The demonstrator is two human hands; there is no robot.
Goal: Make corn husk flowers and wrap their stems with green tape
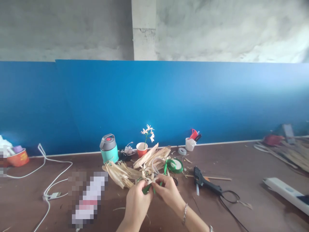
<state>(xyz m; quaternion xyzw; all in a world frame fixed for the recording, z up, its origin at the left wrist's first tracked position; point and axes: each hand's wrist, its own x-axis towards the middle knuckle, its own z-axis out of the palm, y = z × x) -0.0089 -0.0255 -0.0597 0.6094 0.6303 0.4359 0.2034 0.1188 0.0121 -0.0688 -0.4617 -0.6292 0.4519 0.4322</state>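
My left hand (137, 201) and my right hand (167, 191) meet low in the middle over a brown table (241, 196). Both pinch a small husk flower stem (150, 185) wrapped in green ribbon. The green ribbon (165, 167) runs up from my fingers to a green ribbon roll (175, 165) lying just behind. A pile of dried corn husks (135, 167) lies directly beyond my hands. My right wrist wears a bracelet.
A black glue gun (205, 181) with its cord lies right of my hands. Behind stand a teal flask (109, 149), a red cup holding a husk flower (142, 149), a white cup of tools (190, 143) and a tape roll (182, 151). White cables (51, 185) run at left; a power strip (287, 193) at right.
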